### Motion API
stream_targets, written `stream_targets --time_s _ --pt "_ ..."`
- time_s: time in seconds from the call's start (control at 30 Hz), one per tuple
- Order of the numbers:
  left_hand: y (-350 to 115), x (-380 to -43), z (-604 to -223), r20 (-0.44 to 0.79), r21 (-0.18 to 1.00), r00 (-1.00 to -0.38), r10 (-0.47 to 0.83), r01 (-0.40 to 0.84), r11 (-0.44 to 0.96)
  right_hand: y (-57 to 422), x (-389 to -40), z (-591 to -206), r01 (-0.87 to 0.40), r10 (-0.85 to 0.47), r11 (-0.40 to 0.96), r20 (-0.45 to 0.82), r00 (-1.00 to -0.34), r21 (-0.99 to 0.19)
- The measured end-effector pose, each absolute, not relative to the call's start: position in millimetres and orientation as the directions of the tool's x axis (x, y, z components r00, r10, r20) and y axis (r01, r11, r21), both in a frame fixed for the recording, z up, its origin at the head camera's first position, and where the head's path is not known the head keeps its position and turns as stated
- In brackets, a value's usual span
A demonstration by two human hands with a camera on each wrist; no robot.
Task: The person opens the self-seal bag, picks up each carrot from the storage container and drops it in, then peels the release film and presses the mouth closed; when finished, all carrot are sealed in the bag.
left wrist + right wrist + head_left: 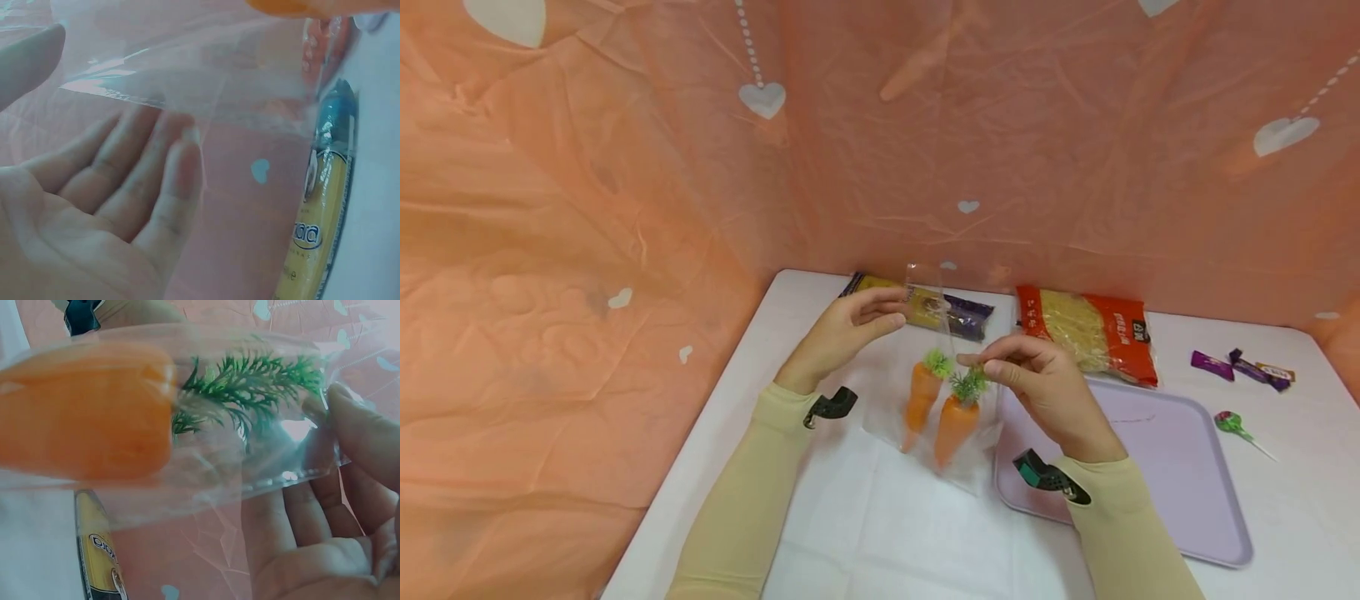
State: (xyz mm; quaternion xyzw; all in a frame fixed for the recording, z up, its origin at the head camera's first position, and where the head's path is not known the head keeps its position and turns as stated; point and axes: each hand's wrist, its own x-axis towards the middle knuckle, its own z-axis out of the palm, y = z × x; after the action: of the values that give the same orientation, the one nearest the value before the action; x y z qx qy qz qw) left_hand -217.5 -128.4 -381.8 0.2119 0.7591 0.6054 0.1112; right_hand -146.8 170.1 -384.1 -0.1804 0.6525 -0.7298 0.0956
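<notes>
A clear plastic bag [988,442] with two orange carrots with green tops inside hangs above the table. One carrot [922,392] lies to the left within it, the other carrot [957,425] to the right. My right hand [1048,396] pinches the bag's edge near the green leaves between thumb and fingers, which the right wrist view shows close up. On the other side, my left hand [846,333] is raised beside the bag's upper flap with fingers loosely bent. In the left wrist view its thumb [31,65] stands apart from the fingers, and clear film overlaps the fingertips.
Behind the bag lies a yellow and purple packet [966,317]. A red packet of yellow noodles [1075,329] sits to its right, at the back edge of a lavender tray [1195,483]. Farther right are small wrapped candies [1212,365] and a green lollipop [1230,422].
</notes>
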Motion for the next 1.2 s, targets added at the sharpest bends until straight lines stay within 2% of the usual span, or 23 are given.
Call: stream_targets --time_s 0.33,0.47,0.7,0.97,1.1,1.2 --pt "-127.6 -212.3 -376.0 0.153 0.951 -0.884 0.442 0.254 0.177 171.8 -146.0 -381.2 -0.111 -0.327 -0.056 0.123 -0.937 -0.992" --pt "-125.3 -213.7 -378.8 0.174 0.946 -0.889 0.424 0.271 0.178 172.1 -145.4 -380.5 -0.106 -0.337 -0.077 0.126 -0.933 -0.991" --pt "-122.6 -214.4 -381.2 0.128 0.970 -0.885 0.447 0.206 0.130 168.7 -144.1 -379.7 -0.103 -0.402 -0.123 0.145 -0.904 -0.987" --pt "-119.5 -213.8 -381.8 0.158 0.958 -0.883 0.442 0.246 0.150 168.9 -143.3 -379.0 -0.094 -0.418 -0.122 0.137 -0.898 -0.988" --pt "-119.8 -213.5 -381.4 0.173 0.959 -0.878 0.446 0.253 0.125 170.1 -143.0 -379.0 -0.122 -0.367 -0.014 0.119 -0.923 -0.992" --pt "-122.6 -213.5 -379.8 0.163 0.974 -0.868 0.470 0.218 0.065 173.3 -143.6 -378.3 -0.095 -0.255 0.128 0.059 -0.965 -0.987"
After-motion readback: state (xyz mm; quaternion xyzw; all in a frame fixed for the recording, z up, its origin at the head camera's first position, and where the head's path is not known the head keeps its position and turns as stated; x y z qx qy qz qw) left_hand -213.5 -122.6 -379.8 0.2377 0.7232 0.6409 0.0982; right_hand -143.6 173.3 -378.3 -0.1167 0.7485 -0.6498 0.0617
